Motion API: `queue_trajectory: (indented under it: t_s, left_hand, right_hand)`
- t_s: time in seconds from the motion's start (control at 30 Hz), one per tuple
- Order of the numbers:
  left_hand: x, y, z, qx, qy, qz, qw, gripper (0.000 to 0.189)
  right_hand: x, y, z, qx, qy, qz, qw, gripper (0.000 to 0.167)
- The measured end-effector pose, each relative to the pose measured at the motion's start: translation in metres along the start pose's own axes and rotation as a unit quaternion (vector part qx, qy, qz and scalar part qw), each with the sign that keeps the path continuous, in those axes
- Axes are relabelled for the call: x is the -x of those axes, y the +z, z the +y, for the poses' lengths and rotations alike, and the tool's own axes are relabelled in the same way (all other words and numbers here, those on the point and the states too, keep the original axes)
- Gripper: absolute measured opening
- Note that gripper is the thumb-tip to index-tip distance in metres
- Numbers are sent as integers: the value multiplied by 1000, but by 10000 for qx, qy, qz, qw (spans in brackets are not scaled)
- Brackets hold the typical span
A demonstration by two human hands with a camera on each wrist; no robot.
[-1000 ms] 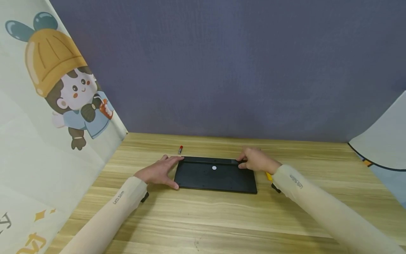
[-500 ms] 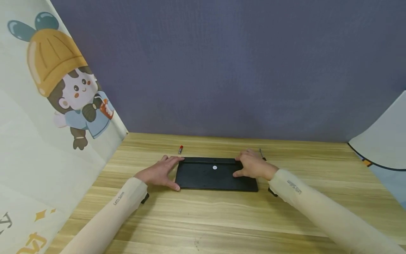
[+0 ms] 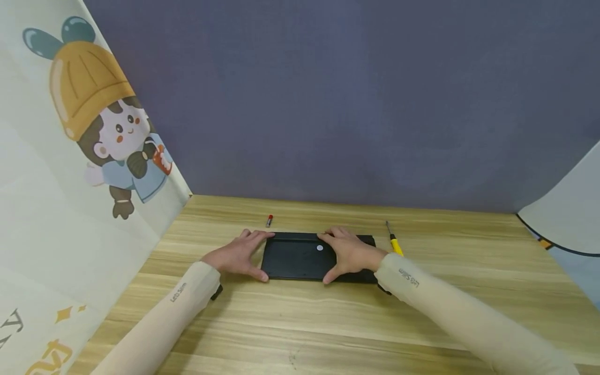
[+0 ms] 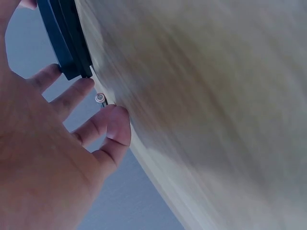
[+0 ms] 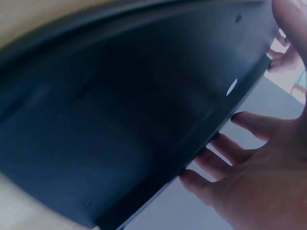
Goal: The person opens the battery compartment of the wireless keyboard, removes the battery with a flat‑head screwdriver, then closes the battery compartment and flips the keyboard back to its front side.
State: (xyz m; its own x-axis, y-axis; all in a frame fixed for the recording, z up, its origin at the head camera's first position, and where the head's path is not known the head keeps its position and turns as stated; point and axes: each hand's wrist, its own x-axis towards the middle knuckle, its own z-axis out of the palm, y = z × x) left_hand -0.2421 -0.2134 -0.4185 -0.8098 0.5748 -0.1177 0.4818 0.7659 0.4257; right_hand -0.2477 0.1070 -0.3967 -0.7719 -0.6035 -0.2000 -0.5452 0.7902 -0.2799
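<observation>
A flat black keyboard lies upside down on the table, a raised ridge along its far side and a round white sticker on it. My left hand grips its left end, thumb at the near corner and fingers at the far one. Spanning the keyboard right of the sticker, my right hand holds it with the thumb on the near edge and fingertips on the far edge. The right wrist view shows those fingers along the ridge of the keyboard. Its keys are hidden.
Behind the keyboard's left corner lies a small red-ended battery. A screwdriver with a yellow handle lies to the right, partly covered by the right sleeve. A grey-blue partition rises behind the wooden table.
My right hand has slid left along the keyboard from its right end, its thumb moving to the near edge. The screwdriver has come into fuller view. My left hand stays at the left end.
</observation>
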Motion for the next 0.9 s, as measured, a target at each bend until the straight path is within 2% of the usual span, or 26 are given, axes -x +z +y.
queue_trajectory:
  t_s: [0.27,0.5,0.73,0.9]
  left_hand:
    - [0,-1,4,-7,-1,38,10000,113]
    - [0,-1,4,103,-66,-42,9999,113]
    - [1,0,3,559,-156,-72,9983,111]
    - [3,-1,6,997,-133,244,9946,103]
  right_hand:
    - [-14,10,-16,-11,-13,124,9999,115]
    - [-18,14,-17,258,-71,358,9990,110]
    - [-15,11,-12,85,-165,496,9986,110]
    - [-12,6,-10,-217,-245,671,9972,109]
